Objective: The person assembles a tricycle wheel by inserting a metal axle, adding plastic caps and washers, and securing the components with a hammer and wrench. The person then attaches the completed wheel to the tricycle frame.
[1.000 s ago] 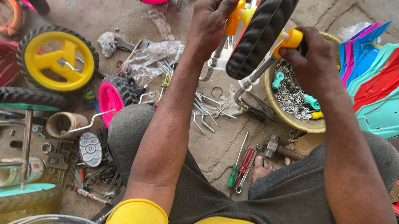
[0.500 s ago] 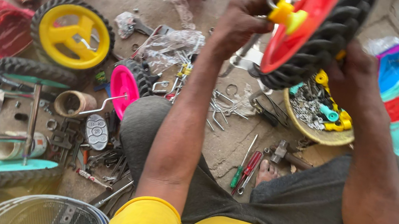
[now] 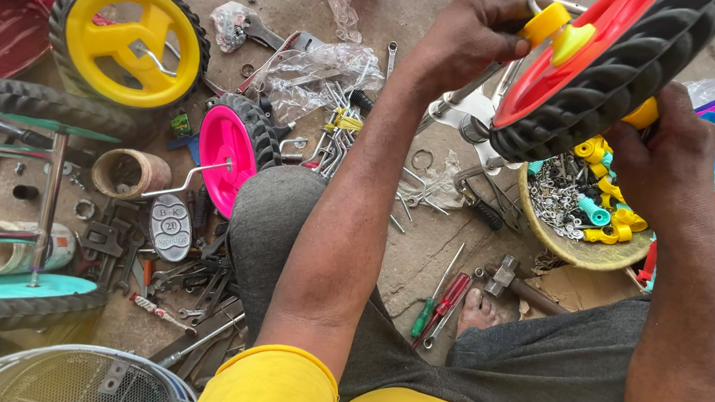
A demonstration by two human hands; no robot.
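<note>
Wheel [image 3: 608, 69] now tipped red face up, left hand [image 3: 469, 37] pinching its yellow hub cap [image 3: 552, 26], right hand [image 3: 671, 155] cupping the tyre's underside.

Both hands hold a red-hubbed wheel [image 3: 607, 73]; left hand [image 3: 469, 37] at its yellow hub, right hand [image 3: 667, 150] beneath.

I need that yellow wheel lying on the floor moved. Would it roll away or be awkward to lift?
The yellow wheel lies flat, so it probably stays put until stood on edge. Its plastic hub looks light and stiff. The knobby tyre should grip well, and the open spokes offer a handhold.
</note>
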